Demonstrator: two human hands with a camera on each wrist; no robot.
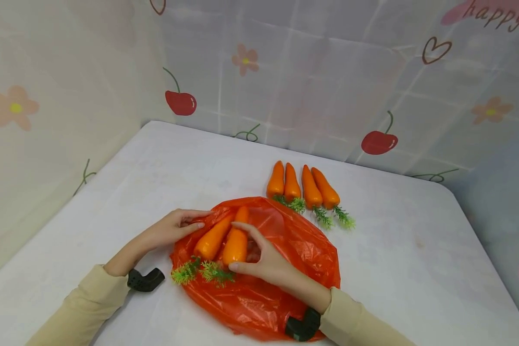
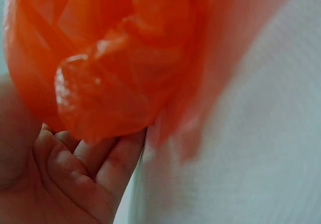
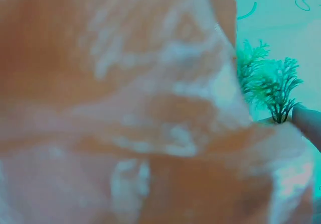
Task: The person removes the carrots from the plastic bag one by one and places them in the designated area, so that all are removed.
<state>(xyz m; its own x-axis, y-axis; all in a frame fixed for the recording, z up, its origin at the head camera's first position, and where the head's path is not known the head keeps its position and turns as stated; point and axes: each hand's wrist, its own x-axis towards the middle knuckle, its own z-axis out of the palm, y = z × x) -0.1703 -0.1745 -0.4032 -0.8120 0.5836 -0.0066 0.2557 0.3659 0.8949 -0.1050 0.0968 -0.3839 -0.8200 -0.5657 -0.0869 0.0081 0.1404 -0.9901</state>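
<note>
A red plastic bag (image 1: 281,254) lies spread on the table in the head view. My left hand (image 1: 173,229) grips its left edge between thumb and fingers; in the left wrist view, bag film covers the fingertips of that hand (image 2: 75,179). Two orange toy carrots lie side by side at the bag's left part, green tops toward me. My right hand (image 1: 265,257) holds the right-hand carrot (image 1: 235,247), thumb at its thick end and index finger higher up. Beside it is the other carrot (image 1: 214,240). Bag film fills most of the right wrist view, with green leaves (image 3: 273,86) at its right.
Several more carrots (image 1: 312,190) lie in a row behind the bag, tips pointing away. The white table (image 1: 398,250) meets a patterned curtain (image 1: 285,86) at the back and left. A black wrist camera (image 1: 146,280) sits on each wrist.
</note>
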